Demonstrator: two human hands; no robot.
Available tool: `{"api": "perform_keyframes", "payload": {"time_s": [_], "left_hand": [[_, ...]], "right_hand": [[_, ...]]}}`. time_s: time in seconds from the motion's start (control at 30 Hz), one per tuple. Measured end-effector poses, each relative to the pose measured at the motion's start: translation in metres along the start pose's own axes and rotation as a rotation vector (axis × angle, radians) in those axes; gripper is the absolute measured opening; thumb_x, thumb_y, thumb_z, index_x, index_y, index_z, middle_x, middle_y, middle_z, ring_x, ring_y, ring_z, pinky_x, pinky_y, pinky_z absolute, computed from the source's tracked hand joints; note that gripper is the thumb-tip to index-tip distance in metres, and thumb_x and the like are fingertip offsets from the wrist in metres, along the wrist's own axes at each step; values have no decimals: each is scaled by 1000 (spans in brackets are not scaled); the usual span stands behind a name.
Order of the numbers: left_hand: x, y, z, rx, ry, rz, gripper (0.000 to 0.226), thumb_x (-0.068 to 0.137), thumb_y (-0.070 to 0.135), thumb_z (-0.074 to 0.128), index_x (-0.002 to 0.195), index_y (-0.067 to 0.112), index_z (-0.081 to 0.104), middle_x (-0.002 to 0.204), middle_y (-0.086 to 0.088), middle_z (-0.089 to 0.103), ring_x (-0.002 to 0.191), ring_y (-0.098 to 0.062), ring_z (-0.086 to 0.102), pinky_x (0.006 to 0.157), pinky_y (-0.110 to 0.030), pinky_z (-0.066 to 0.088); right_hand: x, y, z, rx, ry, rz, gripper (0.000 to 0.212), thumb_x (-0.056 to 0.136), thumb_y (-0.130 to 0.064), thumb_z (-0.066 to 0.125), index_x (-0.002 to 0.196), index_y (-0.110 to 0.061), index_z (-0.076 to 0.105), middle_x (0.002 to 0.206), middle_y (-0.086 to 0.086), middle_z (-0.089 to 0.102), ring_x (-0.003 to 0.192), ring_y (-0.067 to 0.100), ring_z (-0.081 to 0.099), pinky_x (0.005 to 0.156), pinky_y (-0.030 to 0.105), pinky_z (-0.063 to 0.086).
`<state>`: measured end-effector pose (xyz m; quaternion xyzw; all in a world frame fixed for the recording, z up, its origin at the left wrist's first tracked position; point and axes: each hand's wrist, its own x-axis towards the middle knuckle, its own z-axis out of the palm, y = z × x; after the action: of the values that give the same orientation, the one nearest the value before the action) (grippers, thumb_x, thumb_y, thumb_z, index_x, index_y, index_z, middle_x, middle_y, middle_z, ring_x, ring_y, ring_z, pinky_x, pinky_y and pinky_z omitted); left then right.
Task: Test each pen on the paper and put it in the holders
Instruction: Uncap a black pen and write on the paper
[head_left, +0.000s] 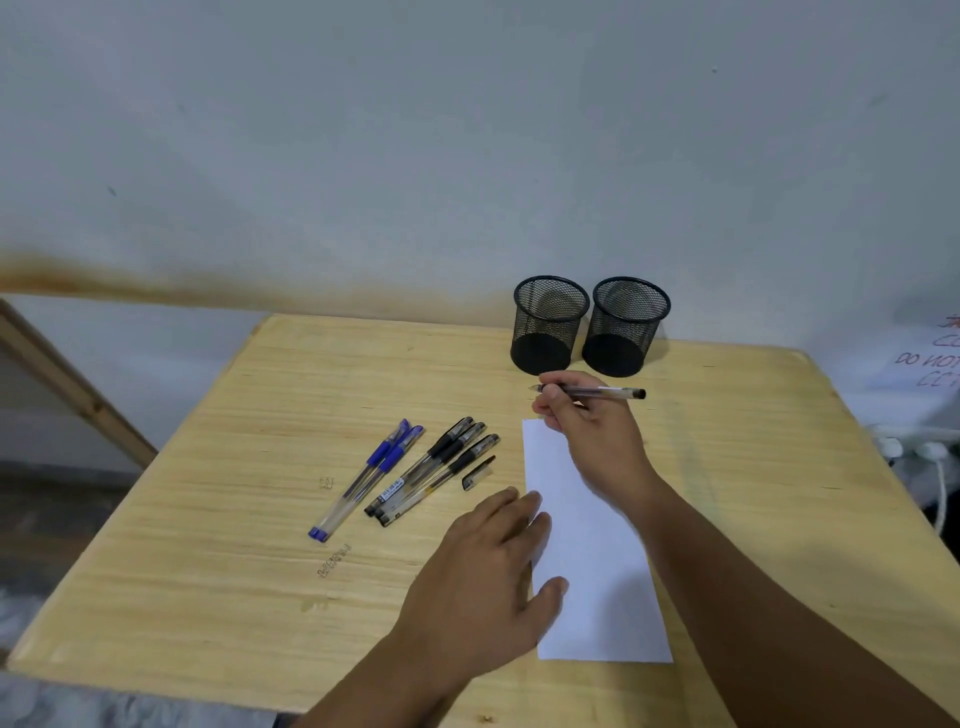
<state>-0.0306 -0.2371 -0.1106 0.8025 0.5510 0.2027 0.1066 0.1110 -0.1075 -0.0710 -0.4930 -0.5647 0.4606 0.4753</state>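
Observation:
My right hand (587, 426) grips an uncapped black pen (608, 391) held level above the far end of the white paper (592, 571), its tip pointing left. My left hand (493, 566) lies flat with its fingers on the paper's left edge. The pen's loose black cap (478, 473) lies just left of the paper. Beside it are three capped black pens (431, 473) and two blue pens (371, 475) on the wooden table (234, 493). Two black mesh holders (548, 325) (626, 327) stand side by side at the far edge, with no pens showing in them.
A pale wall rises directly behind the table. A wooden frame (67, 384) leans at the left. White cables and a plug (930, 452) and a sheet with red handwriting (930, 353) sit off the table's right side.

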Motion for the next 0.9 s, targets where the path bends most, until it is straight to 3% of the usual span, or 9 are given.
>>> {"api": "perform_keyframes", "payload": {"time_s": [0.2, 0.37, 0.47, 0.53, 0.7, 0.9], "left_hand": [[1, 0, 1, 4, 30, -24, 57, 87, 54, 53, 132, 20, 59, 149, 5, 48, 144, -14, 33, 114, -32, 32], [0, 1, 1, 13, 40, -51, 59, 85, 52, 55, 132, 18, 59, 147, 4, 50, 141, -12, 38, 109, -24, 28], [1, 1, 1, 39, 32, -54, 62, 83, 54, 56, 131, 15, 60, 144, 3, 54, 138, -12, 43, 108, -24, 32], [0, 1, 3, 72, 21, -52, 64, 83, 55, 56, 132, 15, 60, 145, 3, 53, 137, -12, 44, 109, -26, 31], [1, -1, 7, 83, 19, -57, 66, 82, 54, 56, 134, 14, 59, 146, 2, 52, 139, -13, 42, 110, -33, 39], [1, 0, 8, 68, 25, -74, 67, 80, 55, 57, 134, 14, 60, 145, 3, 53, 139, -13, 43, 109, -33, 42]], "right_hand": [[10, 17, 4, -70, -10, 26, 12, 97, -23, 58, 101, -28, 68, 90, 3, 74, 92, 14, 72, 92, 42, 57], [11, 24, 2, -66, 14, 26, 16, 90, -7, 65, 101, -18, 68, 93, 1, 73, 84, 7, 70, 81, 26, 56], [9, 27, 3, -96, 53, 22, 10, 91, -13, 65, 97, -20, 70, 87, -2, 73, 76, 4, 67, 67, 22, 55], [9, 29, 1, -133, 68, 13, 6, 91, -18, 67, 93, -21, 72, 87, -5, 73, 78, 7, 68, 65, 21, 55], [13, 33, -2, -165, 32, 20, 13, 88, -12, 69, 86, -24, 69, 79, -2, 74, 77, 17, 73, 84, 41, 60], [15, 37, -2, -199, 45, 5, 5, 83, -23, 73, 82, -23, 68, 74, -1, 75, 75, 17, 74, 80, 49, 60]]}}
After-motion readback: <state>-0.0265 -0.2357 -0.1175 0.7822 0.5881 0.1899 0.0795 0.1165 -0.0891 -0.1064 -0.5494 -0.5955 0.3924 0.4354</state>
